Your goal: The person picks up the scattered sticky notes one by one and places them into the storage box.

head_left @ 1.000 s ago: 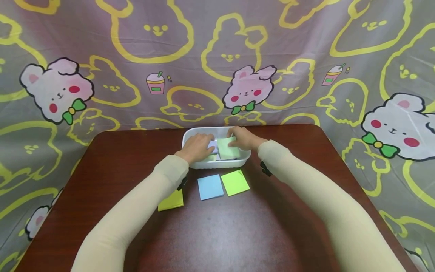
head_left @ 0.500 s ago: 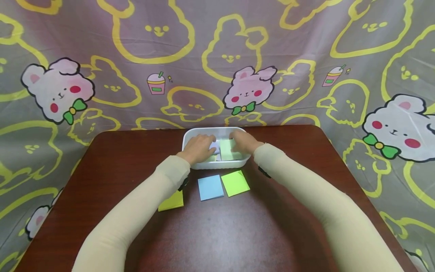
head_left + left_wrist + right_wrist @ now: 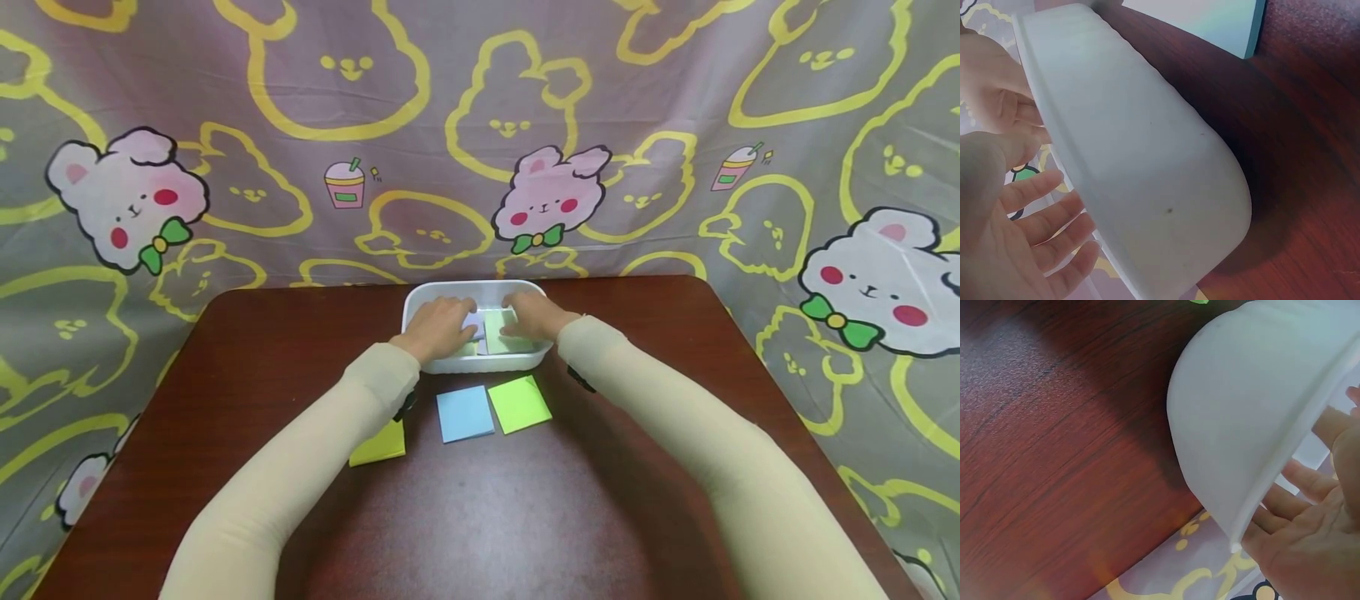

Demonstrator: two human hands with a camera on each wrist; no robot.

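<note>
At the table's far side stands a white plastic basin with sticky-note pads inside. Over its left part is my left hand, beside a purple sticky-note pad it partly covers. My right hand reaches over the right end, its thumb over a pale green sticky-note pad. The left wrist view shows relaxed, spread fingers of the left hand at the basin wall. The right hand's fingers extend past the rim in the right wrist view. The basin hides the fingertips there.
In front of the basin lie a blue sticky-note pad and a bright green one. A yellow sticky-note pad is partly covered by the left forearm. Behind the brown table hangs a patterned cloth.
The pale green pad, tilted at my right hand a second ago, now lies lower in the basin. My right hand has shifted slightly within it; the left hand has hardly moved.
</note>
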